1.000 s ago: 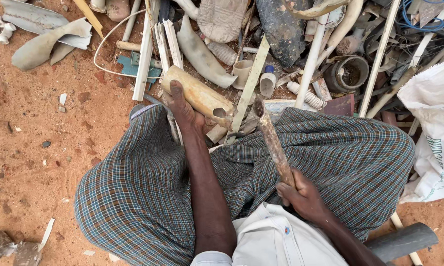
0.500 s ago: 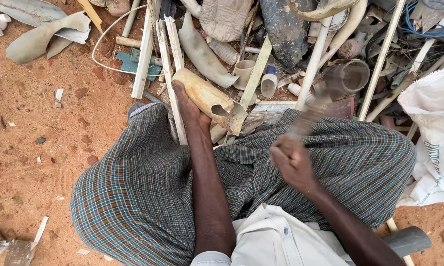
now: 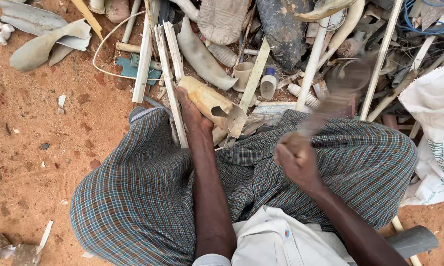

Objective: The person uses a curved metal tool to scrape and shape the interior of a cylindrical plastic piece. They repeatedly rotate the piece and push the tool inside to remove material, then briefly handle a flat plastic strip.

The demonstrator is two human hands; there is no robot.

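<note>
Fingers: your left hand presses down on the yellowed pipe piece; your right hand is clenched around a blurred hammer.
Pipe piece: curved, cracked plastic, lying just beyond your left fingertips, against the scrap pile.
Ground: red sandy dirt.

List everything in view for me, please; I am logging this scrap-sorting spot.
broken pipe piece: one, yellowish, under the left hand
hammer-like tool: one, blurred, in the right hand
thin pipes and strips: many, white, in the pile ahead
scrap shards: several, grey, top left on the red soil
sack: one, white, right edge
grey pipe: one, bottom right
checked wrap: one, over the knees
left hand: grips the pipe piece
right hand: fist round the tool handle
</note>
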